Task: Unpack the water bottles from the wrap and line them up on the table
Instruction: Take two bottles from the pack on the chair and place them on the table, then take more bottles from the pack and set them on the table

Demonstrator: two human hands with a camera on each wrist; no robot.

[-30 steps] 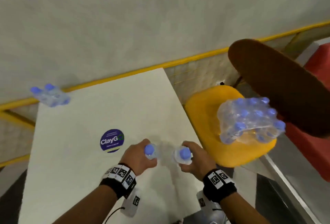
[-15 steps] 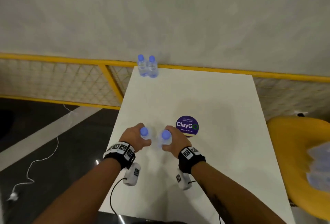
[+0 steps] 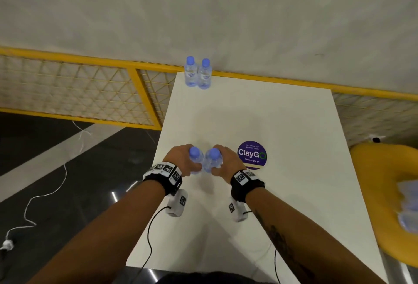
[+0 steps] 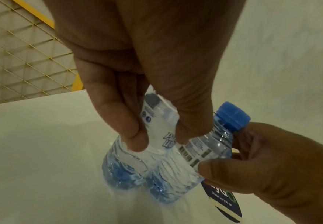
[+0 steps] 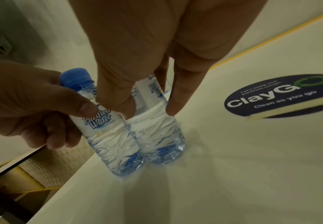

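Note:
Two small clear water bottles with blue caps stand side by side at the table's far left corner [image 3: 191, 73]. My left hand [image 3: 183, 159] grips a third bottle [image 4: 157, 125] around its label. My right hand [image 3: 226, 163] grips a fourth bottle [image 5: 155, 131] the same way. These two upright bottles touch each other, just left of the purple ClayGo sticker [image 3: 252, 155]. Their bases are blurred at the white table [image 3: 282, 204], so contact is unclear. The wrapped pack [image 3: 408, 206] is a blur on the yellow chair [image 3: 371, 170] at the right edge.
A yellow mesh railing [image 3: 90, 93] runs behind and left of the table, with a grey wall beyond. The dark floor on the left has a white cable [image 3: 45, 193]. Wrist camera cables hang over the table's near edge.
The head view swung left, away from the chair and pack. Both hands carried their bottles left across the table, past the sticker, and brought them together.

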